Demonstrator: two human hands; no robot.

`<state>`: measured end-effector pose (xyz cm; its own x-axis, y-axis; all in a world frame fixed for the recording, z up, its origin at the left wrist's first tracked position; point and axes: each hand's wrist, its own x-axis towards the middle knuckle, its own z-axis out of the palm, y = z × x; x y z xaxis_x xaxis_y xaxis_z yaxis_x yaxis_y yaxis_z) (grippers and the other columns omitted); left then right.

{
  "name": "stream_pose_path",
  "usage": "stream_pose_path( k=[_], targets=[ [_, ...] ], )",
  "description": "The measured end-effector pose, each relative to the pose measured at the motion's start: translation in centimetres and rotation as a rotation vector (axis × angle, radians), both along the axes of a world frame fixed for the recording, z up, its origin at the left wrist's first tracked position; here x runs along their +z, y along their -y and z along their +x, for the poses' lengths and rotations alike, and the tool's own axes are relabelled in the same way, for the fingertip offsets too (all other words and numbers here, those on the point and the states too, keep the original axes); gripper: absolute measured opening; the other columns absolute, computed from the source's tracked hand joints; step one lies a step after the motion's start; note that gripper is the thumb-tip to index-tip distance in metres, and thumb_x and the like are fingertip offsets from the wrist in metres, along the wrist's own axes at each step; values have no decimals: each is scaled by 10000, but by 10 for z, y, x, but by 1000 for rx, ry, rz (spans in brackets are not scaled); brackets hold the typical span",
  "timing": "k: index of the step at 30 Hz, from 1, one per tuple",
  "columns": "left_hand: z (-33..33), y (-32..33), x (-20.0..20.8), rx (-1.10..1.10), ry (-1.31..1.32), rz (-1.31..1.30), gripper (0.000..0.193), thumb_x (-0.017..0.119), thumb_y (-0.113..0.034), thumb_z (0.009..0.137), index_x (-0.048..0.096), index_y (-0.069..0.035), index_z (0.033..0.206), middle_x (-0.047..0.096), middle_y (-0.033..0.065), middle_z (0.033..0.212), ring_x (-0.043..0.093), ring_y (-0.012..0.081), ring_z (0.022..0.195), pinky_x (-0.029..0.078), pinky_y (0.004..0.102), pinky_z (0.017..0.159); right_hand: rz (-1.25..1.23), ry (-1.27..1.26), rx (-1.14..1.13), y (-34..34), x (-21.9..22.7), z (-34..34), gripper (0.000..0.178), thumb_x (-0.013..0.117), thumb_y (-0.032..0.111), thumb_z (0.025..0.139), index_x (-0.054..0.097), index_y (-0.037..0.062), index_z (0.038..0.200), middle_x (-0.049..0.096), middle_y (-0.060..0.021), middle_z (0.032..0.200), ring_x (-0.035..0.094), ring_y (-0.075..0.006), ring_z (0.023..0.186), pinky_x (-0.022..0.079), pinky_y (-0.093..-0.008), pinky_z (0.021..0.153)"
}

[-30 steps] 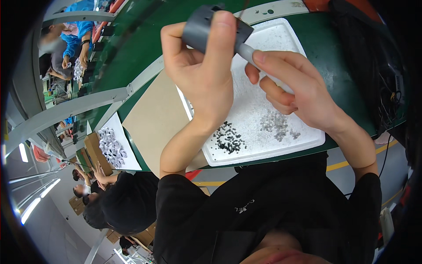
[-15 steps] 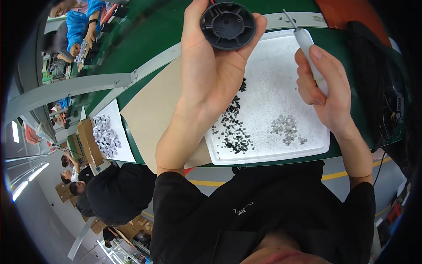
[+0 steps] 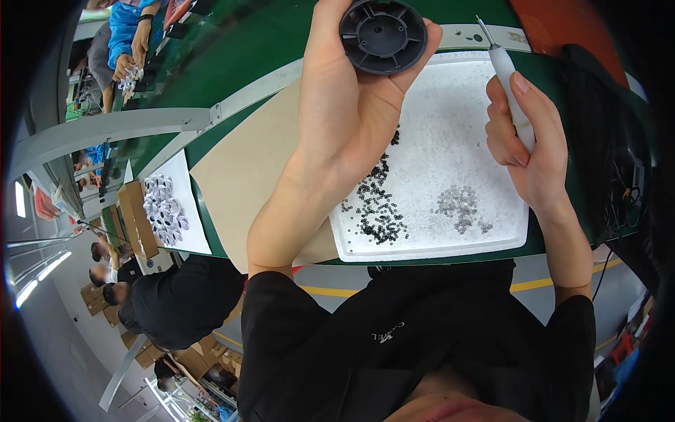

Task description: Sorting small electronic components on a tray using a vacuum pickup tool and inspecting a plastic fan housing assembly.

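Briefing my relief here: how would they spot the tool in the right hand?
Find the white tray on the green tabletop, then the right hand over its right edge. The pen-shaped tool it grips has a pale grey handle and a thin metal tip. Its slim shape sets it apart from the round black housing in the left hand.

So there's a decent gap over the white tray (image 3: 432, 252), between the left hand (image 3: 344, 105) with its black round part (image 3: 383, 42) and the right hand (image 3: 532, 137) with its pen-shaped tool (image 3: 512, 91). Lower down, black rings (image 3: 380, 218) clutter the left side and pale rings (image 3: 458, 204) the right, with a lane between. The tan sheet (image 3: 242, 169) lies flat, easy to pass over, but a grey metal frame (image 3: 158, 128) walls off beyond it.
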<state>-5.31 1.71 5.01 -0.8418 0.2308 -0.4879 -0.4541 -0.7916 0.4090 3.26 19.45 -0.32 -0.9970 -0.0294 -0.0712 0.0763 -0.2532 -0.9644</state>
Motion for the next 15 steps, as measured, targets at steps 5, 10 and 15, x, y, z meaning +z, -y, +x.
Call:
stream_pose_path(
  k=[5, 10, 15],
  targets=[
    [-1, -1, 0, -4, 6, -27, 340, 648, -204, 896, 569, -17, 1169, 642, 221, 965, 635, 379, 954, 516, 448, 900, 23, -9, -31, 4, -1, -1, 431, 471, 405, 1012, 639, 20, 919, 323, 57, 484, 281, -36, 430, 216, -231, 444],
    [-5, -9, 1, -42, 0, -42, 352, 647, -205, 898, 561, -18, 1184, 643, 226, 969, 634, 384, 959, 515, 453, 909, 16, -18, -62, 3, 2, -5, 407, 458, 394, 1027, 600, 36, 897, 337, 65, 503, 284, -27, 433, 210, -219, 437],
    [8, 1, -15, -155, -384, -219, 307, 554, -338, 1016, 535, -36, 1067, 613, 101, 1050, 634, 276, 1003, 513, 444, 977, 49, -134, -144, 0, -7, -14, 317, 479, 309, 1044, 548, 56, 866, 354, 84, 550, 293, -3, 470, 203, -212, 437]
  ],
)
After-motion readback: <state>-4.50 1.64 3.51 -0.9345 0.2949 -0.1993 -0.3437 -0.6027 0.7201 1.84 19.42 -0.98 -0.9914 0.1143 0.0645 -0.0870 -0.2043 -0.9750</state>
